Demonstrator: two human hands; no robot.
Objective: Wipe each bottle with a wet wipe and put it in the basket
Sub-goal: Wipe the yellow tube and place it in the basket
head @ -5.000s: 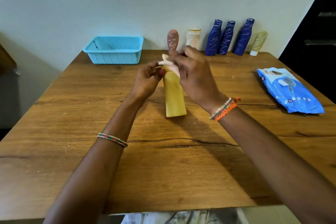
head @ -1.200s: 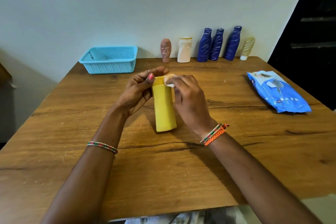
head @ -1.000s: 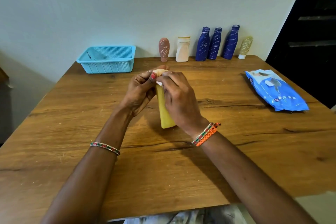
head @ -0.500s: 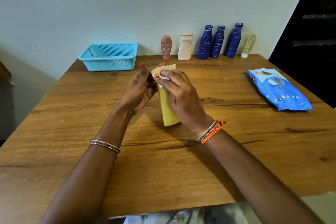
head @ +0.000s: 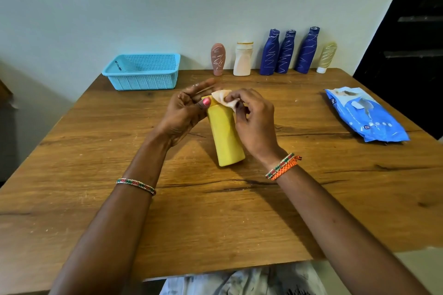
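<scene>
- We see the blue basket [head: 143,72] at the tabletop's [head: 96,151] far left, well apart from the hands.
- Our left hand [head: 184,112] steadies the yellow bottle [head: 225,136], thumb pressed on its upper side, fingers extended behind the top.
- Our right hand [head: 254,120] pinches the wet wipe [head: 224,100] against the bottle's top.
- Six more bottles [head: 271,55] line the pale wall [head: 167,2].
- A blue wipes pack [head: 366,115] lies far right.

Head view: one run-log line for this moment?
step: wiping yellow bottle top | right hand: pinches wet wipe | left hand: holds bottle | basket: no bottle visible inside | six bottles wait at wall
</scene>
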